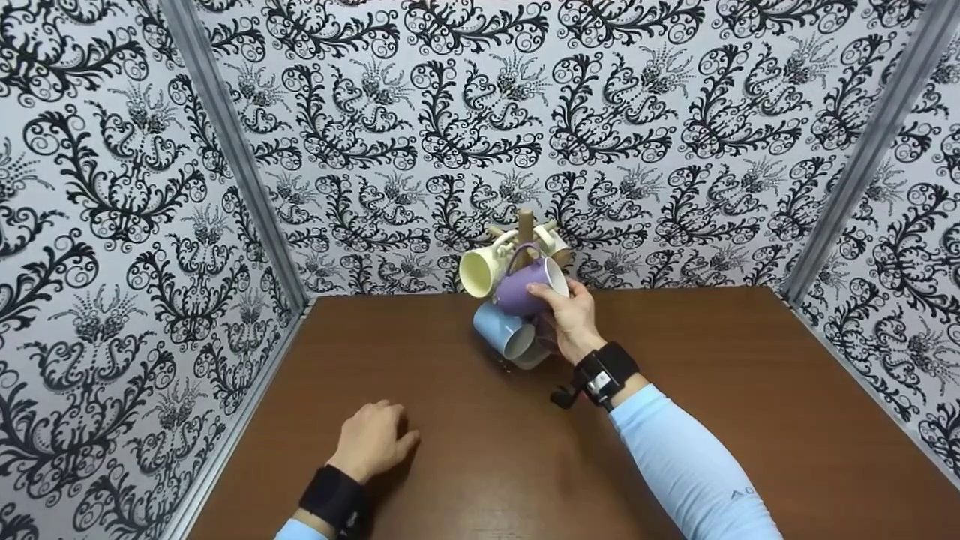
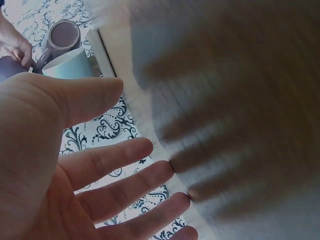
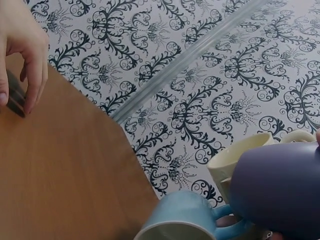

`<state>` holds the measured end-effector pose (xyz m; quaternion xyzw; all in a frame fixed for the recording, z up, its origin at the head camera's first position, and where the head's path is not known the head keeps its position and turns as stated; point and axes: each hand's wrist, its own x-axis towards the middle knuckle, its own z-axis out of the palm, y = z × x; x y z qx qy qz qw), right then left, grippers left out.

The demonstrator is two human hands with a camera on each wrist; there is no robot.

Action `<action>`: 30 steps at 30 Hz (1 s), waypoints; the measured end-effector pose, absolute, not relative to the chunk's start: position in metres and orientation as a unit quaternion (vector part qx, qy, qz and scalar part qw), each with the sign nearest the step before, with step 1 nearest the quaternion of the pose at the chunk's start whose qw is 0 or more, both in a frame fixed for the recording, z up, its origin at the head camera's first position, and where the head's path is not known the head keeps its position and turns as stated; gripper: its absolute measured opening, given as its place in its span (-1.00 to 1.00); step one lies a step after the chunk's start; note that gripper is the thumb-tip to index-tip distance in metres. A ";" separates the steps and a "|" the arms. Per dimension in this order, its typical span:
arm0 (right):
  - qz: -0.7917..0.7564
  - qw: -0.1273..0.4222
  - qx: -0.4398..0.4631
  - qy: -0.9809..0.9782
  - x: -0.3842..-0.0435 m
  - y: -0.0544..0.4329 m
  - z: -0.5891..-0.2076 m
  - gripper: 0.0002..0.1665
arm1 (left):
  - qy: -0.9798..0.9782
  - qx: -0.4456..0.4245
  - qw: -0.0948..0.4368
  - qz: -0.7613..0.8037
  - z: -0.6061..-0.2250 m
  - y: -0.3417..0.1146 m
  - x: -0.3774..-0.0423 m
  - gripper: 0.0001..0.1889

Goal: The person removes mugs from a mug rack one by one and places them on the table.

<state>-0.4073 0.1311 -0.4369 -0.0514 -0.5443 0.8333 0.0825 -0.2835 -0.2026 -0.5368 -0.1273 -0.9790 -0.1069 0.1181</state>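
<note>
My right hand [image 1: 574, 319] grips a purple mug [image 1: 519, 291] near its rim, thumb on the outer side. The mug's handle loops up close to the wooden post of a mug tree [image 1: 526, 225]. On the tree's left hangs a cream mug [image 1: 478, 272], and a white mug [image 1: 556, 241] shows behind the post. Lower down is a light blue mug [image 1: 499, 326], its mouth tilted down to the right; in the right wrist view its handle points towards the purple mug. My left hand [image 1: 371, 439] rests at the tabletop's front left, fingers loosely extended and holding nothing.
A brown wooden table [image 1: 420, 360] spans the booth floor. Patterned walls [image 1: 465, 112] with grey corner posts [image 1: 232, 142] rise at the back and both sides. The mug tree stands near the back wall. Another mug, partly hidden, sits beside the blue one.
</note>
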 end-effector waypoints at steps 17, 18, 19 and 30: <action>0.860 0.143 -0.089 -0.482 -0.410 0.133 -0.425 -0.48 | -0.979 -0.125 0.120 -0.108 -0.536 -0.204 -0.286 -0.66; 0.861 0.143 -0.086 -0.480 -0.411 0.133 -0.423 -0.50 | -0.979 -0.125 0.121 -0.109 -0.535 -0.204 -0.286 -0.66; 0.862 0.141 -0.083 -0.479 -0.412 0.133 -0.421 -0.53 | -0.979 -0.125 0.120 -0.110 -0.534 -0.204 -0.287 -0.67; 0.880 0.137 -0.061 -0.451 -0.416 0.133 -0.412 -0.74 | -0.973 -0.153 0.130 -0.117 -0.535 -0.200 -0.289 -0.69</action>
